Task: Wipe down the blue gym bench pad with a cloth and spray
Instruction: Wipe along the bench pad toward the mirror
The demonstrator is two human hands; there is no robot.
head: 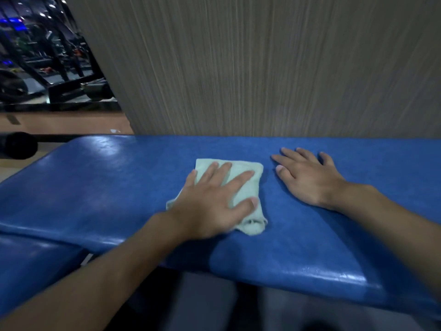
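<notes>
Basically mid-wipe. Left hand (214,206) lies flat on a folded pale green cloth (248,188), fingers straight and spread, pressing down, not grasping. The cloth sits about mid-width on the blue bench pad (119,187), a bit nearer the wall side than the near edge. Right hand (307,177) is just beside the cloth, apart from it, palm down on bare pad with fingers splayed, holding nothing.

Risks, as judgement:
- The cloth's near end is rolled into a loose tube. A flat palm with no grip could let it bunch or slide out from under the hand, so less fabric touches the pad.
- No spray bottle is in view. If the pad is dry, the wipe may only smear; the gloss is uneven, but I can't tell wet from shine.
- The bracing right hand rests on the pad, so it may leave prints where it was wiped, or block that patch from being covered.
- The far strip against the wood-grain wall panel (262,68) is easy to miss.
- So is the seam toward the second pad section (35,259).
- A hard stroke toward the near edge could push the cloth off the pad.
</notes>
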